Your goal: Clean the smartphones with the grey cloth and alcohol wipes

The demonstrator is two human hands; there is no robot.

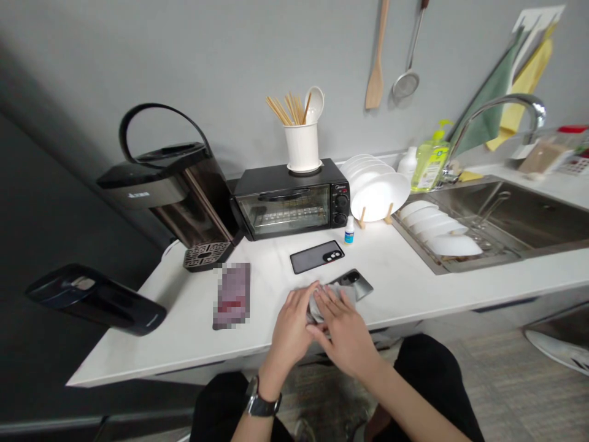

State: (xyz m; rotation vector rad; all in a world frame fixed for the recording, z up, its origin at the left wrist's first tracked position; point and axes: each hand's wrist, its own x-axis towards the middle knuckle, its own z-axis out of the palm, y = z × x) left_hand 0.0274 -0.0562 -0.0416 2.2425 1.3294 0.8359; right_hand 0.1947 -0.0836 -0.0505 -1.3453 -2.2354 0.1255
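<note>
Phone (364,285) lies bare, case (310,259) at ten o'clock, while my left hand (294,322) and right hand (344,334) press together around a grey cloth (317,307), wiping seemingly unfinished.

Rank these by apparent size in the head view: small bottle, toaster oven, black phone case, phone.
1. Toaster oven
2. Black phone case
3. Small bottle
Unranked: phone, partly hidden by the gray cloth, so its full size is unsure.
</note>
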